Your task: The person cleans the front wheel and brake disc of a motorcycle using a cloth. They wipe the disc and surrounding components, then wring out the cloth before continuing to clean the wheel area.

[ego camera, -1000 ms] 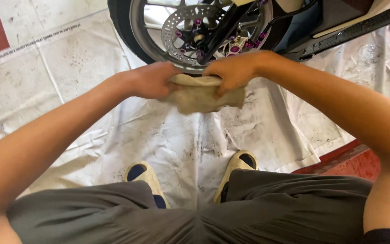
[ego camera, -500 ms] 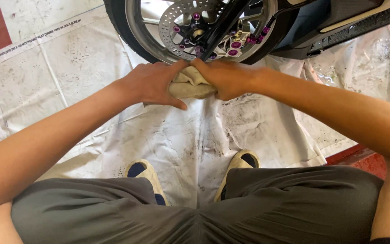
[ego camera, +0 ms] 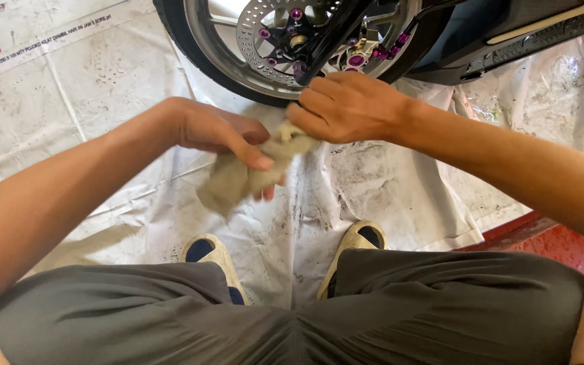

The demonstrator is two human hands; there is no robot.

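A dirty beige rag hangs between both of my hands, just below a motorcycle wheel. My left hand pinches the rag's upper middle with thumb and fingers, and its loose end droops to the lower left. My right hand closes over the rag's upper right corner, close to the black tyre. The wheel has a silver rim, a drilled brake disc and purple bolts.
A stained white sheet covers the floor under the motorcycle. Black bodywork runs along the top right. Red floor shows at the right edge. My grey-trousered knees and two pale shoes fill the bottom.
Both hands have drawn slightly apart and the bunched rag has opened out, its loose end now drooping below my left hand. My right hand has risen toward the tyre.
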